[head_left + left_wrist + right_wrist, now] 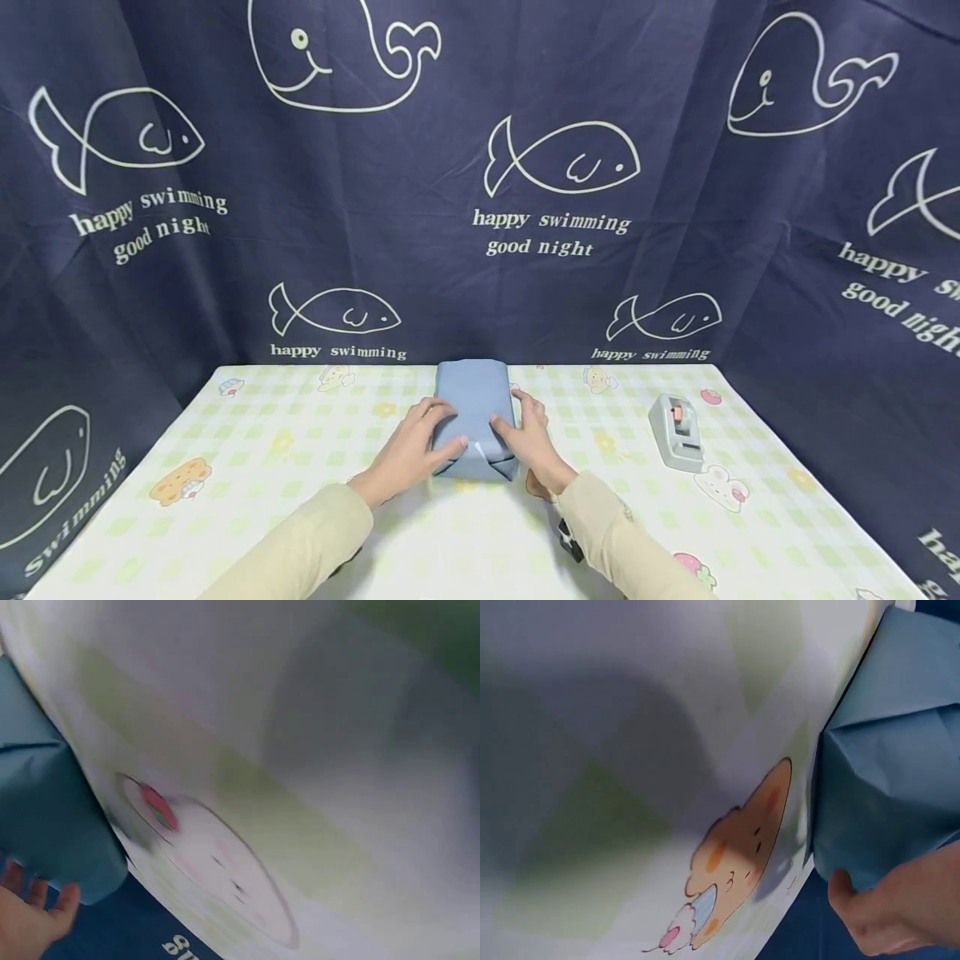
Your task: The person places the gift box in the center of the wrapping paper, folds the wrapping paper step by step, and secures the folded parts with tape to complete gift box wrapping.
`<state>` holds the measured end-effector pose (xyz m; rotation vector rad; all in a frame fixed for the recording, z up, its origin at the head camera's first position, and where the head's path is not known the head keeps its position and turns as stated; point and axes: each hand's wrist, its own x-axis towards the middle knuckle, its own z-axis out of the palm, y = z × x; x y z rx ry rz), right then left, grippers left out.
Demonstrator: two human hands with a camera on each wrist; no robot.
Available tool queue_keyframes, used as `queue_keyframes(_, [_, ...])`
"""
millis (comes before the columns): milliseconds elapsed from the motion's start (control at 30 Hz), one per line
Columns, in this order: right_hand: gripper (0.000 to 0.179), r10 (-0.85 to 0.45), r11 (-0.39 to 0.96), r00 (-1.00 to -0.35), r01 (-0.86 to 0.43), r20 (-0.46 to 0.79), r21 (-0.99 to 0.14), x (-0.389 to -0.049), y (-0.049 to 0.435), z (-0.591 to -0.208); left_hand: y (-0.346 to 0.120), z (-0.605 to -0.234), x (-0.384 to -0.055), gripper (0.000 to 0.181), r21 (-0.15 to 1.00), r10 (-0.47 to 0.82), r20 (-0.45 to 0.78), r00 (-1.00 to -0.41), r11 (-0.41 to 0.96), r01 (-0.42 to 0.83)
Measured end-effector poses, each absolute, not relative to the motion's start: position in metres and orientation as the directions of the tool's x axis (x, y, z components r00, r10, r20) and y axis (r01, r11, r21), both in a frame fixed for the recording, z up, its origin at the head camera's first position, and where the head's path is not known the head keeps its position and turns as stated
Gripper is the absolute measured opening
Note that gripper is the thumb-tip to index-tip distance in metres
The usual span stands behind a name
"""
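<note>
A blue paper-wrapped package lies on the table, with folded flaps at its near end and a pale shiny strip, perhaps tape, on its top near edge. From the left my left hand holds it, thumb on the top near the front edge and fingers toward the left side. My right hand grips the opposite side, its thumb resting on top. In the left wrist view the fingertips touch the package's edge. The package's end folds show in the right wrist view. Its underside is hidden.
A grey tape dispenser with an orange-pink roll stands to the right of the package. The tablecloth is green-checked with cartoon prints. A dark blue curtain with fish drawings hangs behind the table and at both sides.
</note>
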<state>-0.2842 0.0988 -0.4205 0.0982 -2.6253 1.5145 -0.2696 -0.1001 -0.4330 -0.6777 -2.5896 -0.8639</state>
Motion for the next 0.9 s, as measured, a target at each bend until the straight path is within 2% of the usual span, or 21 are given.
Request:
queue_keyframes(167, [0.063,0.008,0.502,-0.999,-0.037,0.048,-0.864,-0.293,0.096,-0.422,-0.087,-0.432,-0.275,0.073,0.652,0.178,0.344,-0.922,0.661,0.371])
queue_keyframes(300, [0.061,-0.007,0.455,-1.000,0.020,-0.026,-0.890,-0.297,0.095,-0.423,-0.080,-0.428,-0.280,0.087,0.758,0.088,0.246,-0.965,0.603,0.248])
queue_keyframes(400, [0.060,-0.011,0.439,-0.997,0.061,-0.073,-0.897,-0.298,0.095,-0.423,-0.077,-0.425,-0.282,0.088,0.802,0.041,0.132,-0.990,0.583,0.131])
queue_keyframes(500, [0.059,-0.008,0.418,-0.995,0.083,-0.095,-0.905,-0.298,0.094,-0.422,-0.075,-0.423,-0.283,0.082,0.834,0.024,0.043,-0.999,0.550,0.049])
queue_keyframes(567, [0.058,-0.007,0.409,-0.995,0.084,-0.095,-0.909,-0.298,0.093,-0.421,-0.074,-0.421,-0.283,0.078,0.847,0.025,0.016,-1.000,0.530,0.027])
queue_keyframes(700, [0.059,0.000,0.394,-0.997,0.068,-0.074,-0.916,-0.297,0.093,-0.420,-0.072,-0.420,-0.281,0.077,0.858,0.025,0.043,-0.999,0.512,0.049])
queue_keyframes(900, [0.061,-0.008,0.343,-0.998,-0.057,0.057,-0.938,-0.292,0.095,-0.416,-0.071,-0.417,-0.277,0.080,0.853,0.006,0.180,-0.984,0.497,0.159])
